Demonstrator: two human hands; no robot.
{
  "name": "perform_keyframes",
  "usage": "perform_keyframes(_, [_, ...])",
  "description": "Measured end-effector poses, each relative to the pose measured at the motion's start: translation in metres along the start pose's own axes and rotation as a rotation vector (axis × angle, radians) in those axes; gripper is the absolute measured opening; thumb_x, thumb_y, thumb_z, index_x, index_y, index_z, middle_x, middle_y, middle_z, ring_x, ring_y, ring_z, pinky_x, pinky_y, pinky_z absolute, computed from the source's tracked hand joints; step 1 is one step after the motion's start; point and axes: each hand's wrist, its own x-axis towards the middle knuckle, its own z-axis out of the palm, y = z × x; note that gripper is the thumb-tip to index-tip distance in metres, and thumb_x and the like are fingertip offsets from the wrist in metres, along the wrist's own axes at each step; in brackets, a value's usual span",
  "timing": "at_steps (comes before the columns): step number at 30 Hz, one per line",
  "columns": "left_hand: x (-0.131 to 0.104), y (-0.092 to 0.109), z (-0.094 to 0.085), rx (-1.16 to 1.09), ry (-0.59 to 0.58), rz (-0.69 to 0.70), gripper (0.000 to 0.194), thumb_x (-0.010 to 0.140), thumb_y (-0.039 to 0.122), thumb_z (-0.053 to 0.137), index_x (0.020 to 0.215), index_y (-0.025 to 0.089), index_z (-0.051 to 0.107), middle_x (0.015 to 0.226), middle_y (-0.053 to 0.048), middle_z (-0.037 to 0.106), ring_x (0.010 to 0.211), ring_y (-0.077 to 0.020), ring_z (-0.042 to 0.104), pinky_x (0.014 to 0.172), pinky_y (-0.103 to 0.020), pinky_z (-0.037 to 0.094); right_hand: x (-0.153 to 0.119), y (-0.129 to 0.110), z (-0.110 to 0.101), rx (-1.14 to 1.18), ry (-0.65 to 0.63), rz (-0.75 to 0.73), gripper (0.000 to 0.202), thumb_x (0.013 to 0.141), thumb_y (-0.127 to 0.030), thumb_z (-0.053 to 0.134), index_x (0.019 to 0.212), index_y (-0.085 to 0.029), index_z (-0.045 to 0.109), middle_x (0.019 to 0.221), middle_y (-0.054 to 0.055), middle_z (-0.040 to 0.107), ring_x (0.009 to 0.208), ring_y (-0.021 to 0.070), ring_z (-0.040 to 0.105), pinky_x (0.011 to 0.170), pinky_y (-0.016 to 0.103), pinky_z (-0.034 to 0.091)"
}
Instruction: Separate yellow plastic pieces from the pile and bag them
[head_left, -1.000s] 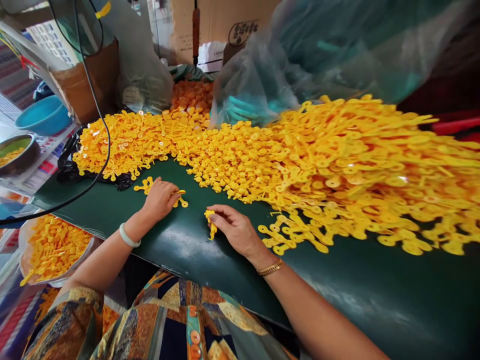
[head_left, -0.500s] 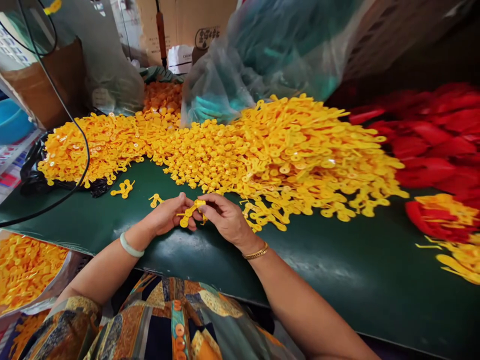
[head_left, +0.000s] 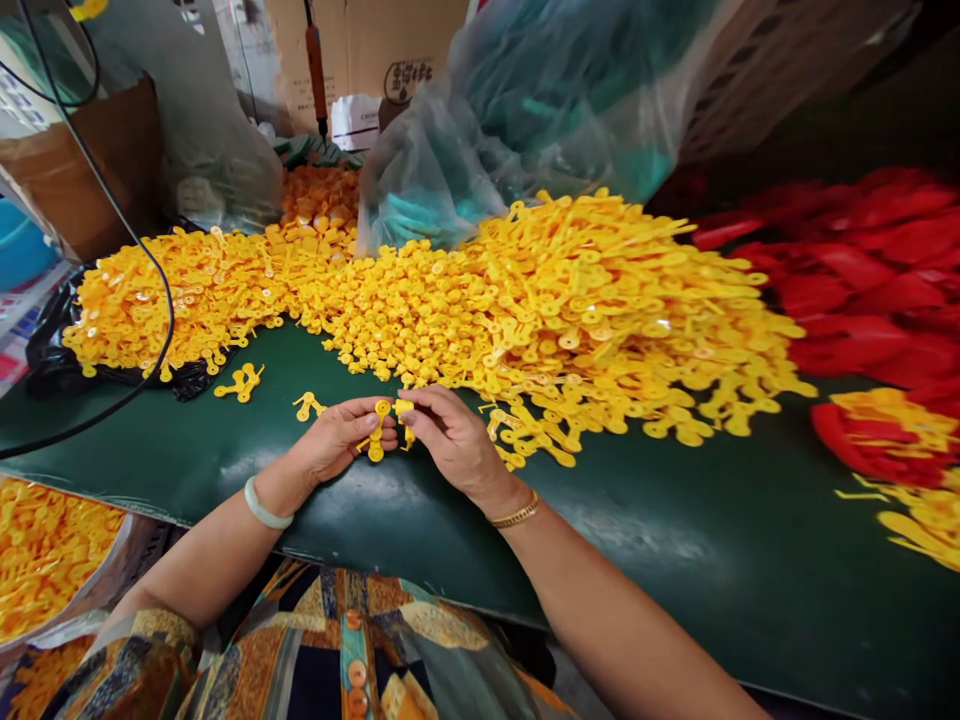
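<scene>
My left hand (head_left: 339, 440) pinches a yellow plastic piece (head_left: 376, 440) with round ends, held nearly upright above the green table (head_left: 480, 530). Close beside it, my right hand (head_left: 454, 440) grips a small yellow part (head_left: 405, 412) between thumb and fingers. Whether the two parts touch is too small to tell. Behind both hands lies a large heap of yellow pieces (head_left: 600, 310), with smaller yellow parts (head_left: 405, 305) at its middle. Two loose joined pieces rest on the table left of my hands, one near (head_left: 307, 405) and one farther off (head_left: 240, 382).
Red parts (head_left: 870, 290) are piled at the right. Clear bags with teal parts (head_left: 555, 120) stand behind the heap. A black cable (head_left: 163, 290) loops across the left side. A container of yellow parts (head_left: 52, 550) sits below the table's left edge.
My left hand has turned its yellow piece from slanted to nearly upright, and a small gap shows between the hands. My right hand still holds its part. The view has shifted slightly.
</scene>
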Motion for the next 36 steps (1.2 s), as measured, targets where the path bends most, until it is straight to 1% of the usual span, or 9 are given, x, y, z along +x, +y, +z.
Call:
perform_keyframes(4, [-0.001, -0.003, 0.002, 0.047, -0.024, 0.067, 0.042, 0.073, 0.031, 0.080, 0.109, 0.013, 0.070, 0.092, -0.009, 0.072, 0.079, -0.0160, 0.067, 0.083, -0.033, 0.052, -0.004, -0.003, 0.009, -0.062, -0.015, -0.080, 0.018, 0.094, -0.029, 0.055, 0.109, -0.023, 0.064, 0.097, 0.006, 0.065, 0.093, 0.0198, 0.063, 0.087, 0.036, 0.052])
perform_keyframes(9, [-0.001, -0.009, 0.003, 0.188, 0.007, 0.139, 0.041, 0.076, 0.038, 0.075, 0.110, 0.015, 0.072, 0.087, -0.006, 0.070, 0.078, -0.0150, 0.063, 0.081, -0.032, 0.051, -0.008, -0.004, 0.016, -0.157, 0.010, -0.073, 0.019, 0.095, -0.029, 0.052, 0.109, -0.023, 0.063, 0.098, 0.008, 0.066, 0.094, 0.0220, 0.063, 0.086, 0.038, 0.053])
perform_keyframes(14, [-0.004, -0.013, 0.003, 0.554, 0.146, 0.318, 0.037, 0.083, 0.041, 0.065, 0.112, 0.019, 0.071, 0.093, -0.005, 0.067, 0.084, -0.0159, 0.061, 0.081, -0.031, 0.049, -0.010, -0.006, 0.019, -0.196, 0.026, -0.054, 0.019, 0.095, -0.030, 0.051, 0.109, -0.023, 0.063, 0.097, 0.009, 0.067, 0.093, 0.0227, 0.063, 0.086, 0.040, 0.053])
perform_keyframes(21, [-0.009, -0.015, 0.004, 1.058, 0.189, 0.600, 0.036, 0.096, 0.032, 0.047, 0.126, 0.022, 0.063, 0.095, -0.007, 0.064, 0.086, -0.0165, 0.057, 0.082, -0.030, 0.048, -0.011, -0.010, 0.027, -0.137, 0.098, 0.018, 0.014, 0.094, -0.031, 0.054, 0.100, -0.021, 0.064, 0.089, 0.007, 0.064, 0.083, 0.0203, 0.062, 0.079, 0.035, 0.052])
perform_keyframes(25, [-0.010, -0.015, 0.004, 1.229, 0.210, 0.659, 0.038, 0.097, 0.028, 0.042, 0.128, 0.020, 0.061, 0.099, -0.010, 0.065, 0.089, -0.0182, 0.058, 0.084, -0.031, 0.048, -0.012, -0.010, 0.031, -0.119, 0.102, 0.071, 0.015, 0.094, -0.033, 0.055, 0.096, -0.021, 0.065, 0.084, 0.005, 0.063, 0.078, 0.0193, 0.061, 0.075, 0.034, 0.052])
perform_keyframes(28, [-0.011, -0.015, 0.005, 1.289, 0.231, 0.650, 0.037, 0.097, 0.027, 0.041, 0.127, 0.019, 0.061, 0.097, -0.010, 0.065, 0.088, -0.0188, 0.058, 0.082, -0.032, 0.048, -0.013, -0.009, 0.033, -0.132, 0.103, 0.071, 0.017, 0.095, -0.034, 0.053, 0.097, -0.022, 0.065, 0.086, 0.006, 0.064, 0.080, 0.0199, 0.062, 0.076, 0.034, 0.052])
perform_keyframes(30, [-0.012, -0.013, 0.006, 1.295, 0.238, 0.650, 0.036, 0.096, 0.026, 0.042, 0.124, 0.020, 0.063, 0.095, -0.010, 0.065, 0.087, -0.0190, 0.058, 0.082, -0.032, 0.047, -0.014, -0.008, 0.032, -0.168, 0.093, 0.018, 0.018, 0.096, -0.033, 0.051, 0.100, -0.022, 0.064, 0.089, 0.008, 0.065, 0.085, 0.0213, 0.062, 0.080, 0.036, 0.053])
perform_keyframes(33, [-0.013, -0.010, 0.005, 1.209, 0.216, 0.623, 0.032, 0.095, 0.026, 0.044, 0.118, 0.020, 0.066, 0.090, -0.007, 0.065, 0.083, -0.0179, 0.058, 0.079, -0.030, 0.047, -0.013, -0.006, 0.030, -0.249, 0.039, -0.083, 0.020, 0.096, -0.032, 0.049, 0.106, -0.021, 0.064, 0.093, 0.010, 0.066, 0.090, 0.0236, 0.062, 0.084, 0.039, 0.052])
perform_keyframes(36, [-0.014, -0.008, 0.005, 1.083, 0.188, 0.569, 0.029, 0.095, 0.028, 0.046, 0.111, 0.020, 0.068, 0.084, -0.004, 0.063, 0.077, -0.0157, 0.057, 0.074, -0.028, 0.046, -0.012, -0.007, 0.027, -0.298, -0.003, -0.111, 0.022, 0.097, -0.033, 0.048, 0.107, -0.022, 0.065, 0.094, 0.011, 0.066, 0.090, 0.0242, 0.062, 0.085, 0.040, 0.052])
